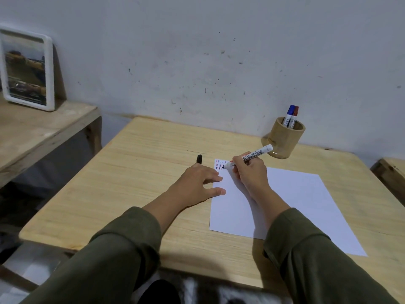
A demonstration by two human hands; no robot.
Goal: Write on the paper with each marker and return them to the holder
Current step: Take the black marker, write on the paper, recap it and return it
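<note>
Marker [249,157], uncapped, is gripped in the right hand [249,176], tip on the paper's [285,205] top-left corner among short strokes. Left hand [197,183] holds a black cap [199,159], fingers pressing the paper edge. Holder [285,139] contains two markers.

Your view is evenly and softly lit, a little dim and cool, with light from above casting only faint shadows: one under your right hand [249,174] across the paper [295,205], one left of the holder [285,139]. The wide lens bends the desk [131,172] edges and the frame [28,69] at upper left. The lower corners are blurred; the center stays sharp, without glare.
</note>
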